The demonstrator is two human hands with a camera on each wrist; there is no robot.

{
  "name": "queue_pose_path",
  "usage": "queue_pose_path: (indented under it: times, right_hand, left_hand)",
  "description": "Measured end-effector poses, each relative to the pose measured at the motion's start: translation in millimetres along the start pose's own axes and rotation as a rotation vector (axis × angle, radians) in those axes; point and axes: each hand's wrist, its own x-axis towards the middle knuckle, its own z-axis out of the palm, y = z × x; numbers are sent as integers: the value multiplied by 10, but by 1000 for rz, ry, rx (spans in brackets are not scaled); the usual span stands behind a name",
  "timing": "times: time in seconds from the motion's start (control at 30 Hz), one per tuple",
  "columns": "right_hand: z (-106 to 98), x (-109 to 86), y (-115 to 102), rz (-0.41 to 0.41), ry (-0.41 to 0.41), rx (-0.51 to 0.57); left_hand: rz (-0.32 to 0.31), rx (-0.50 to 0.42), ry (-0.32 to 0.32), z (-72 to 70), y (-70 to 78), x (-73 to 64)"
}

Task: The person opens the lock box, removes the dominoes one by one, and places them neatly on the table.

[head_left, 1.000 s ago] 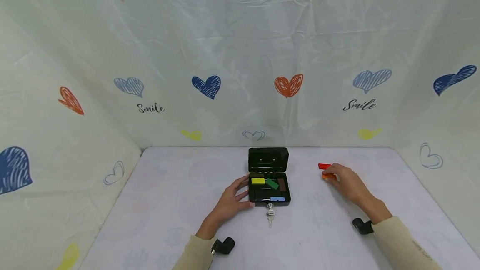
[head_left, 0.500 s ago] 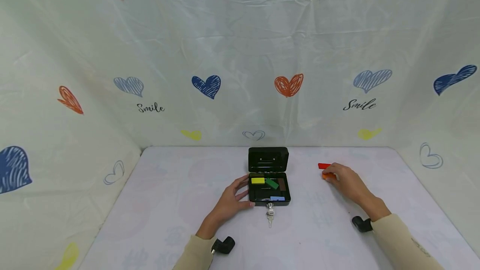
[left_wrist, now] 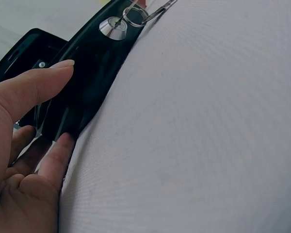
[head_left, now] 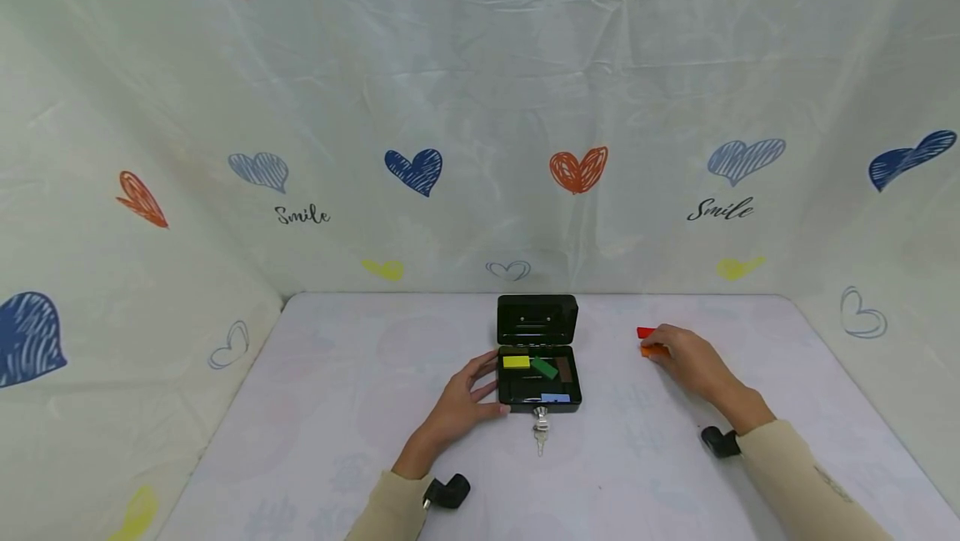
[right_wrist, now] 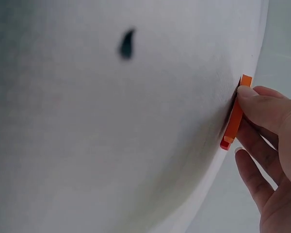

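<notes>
A small black cash box (head_left: 503,398) stands with its lid raised, a key ring (head_left: 540,431) hanging from its front lock. Inside lie a yellow block (head_left: 516,363), a green block (head_left: 544,368), a brown block (head_left: 564,369) and a light-blue block (head_left: 555,398). My left hand (head_left: 457,403) holds the box by its left front corner, thumb on the front and fingers along the side. To the right, my right hand (head_left: 693,364) pinches an orange block (right_wrist: 236,116) between thumb and fingers. Just behind it, a red block (head_left: 646,332) lies on the table, partly covered by the hand.
A white cloth covers the table (head_left: 360,358). Behind it hangs a pale curtain (head_left: 480,107) printed with hearts, close behind the box lid. A dark speck (right_wrist: 127,43) shows on the cloth in the right wrist view.
My right hand has shifted slightly left with the orange block, and more of that block shows. The left hand and the box have stayed still.
</notes>
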Motion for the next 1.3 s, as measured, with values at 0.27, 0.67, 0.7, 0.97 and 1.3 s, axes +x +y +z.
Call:
queue_pose_path:
  times: [0.27, 0.67, 0.7, 0.97, 1.3]
  right_hand:
    - [17, 32, 30, 6, -9, -23]
    - [-8, 48, -25, -9, 3, -41]
    - [-15, 54, -29, -8, 6, -43]
    - [-15, 84, 0, -7, -4, -44]
    - [-17, 78, -5, 7, -17, -43]
  left_hand:
    - [5, 1, -6, -4, -11, 1]
    - [-12, -6, -4, 2, -7, -26]
    - [-12, -4, -3, 1, 3, -23]
    - [-15, 10, 2, -1, 45, -14]
    - [-13, 7, 4, 1, 38, -8]
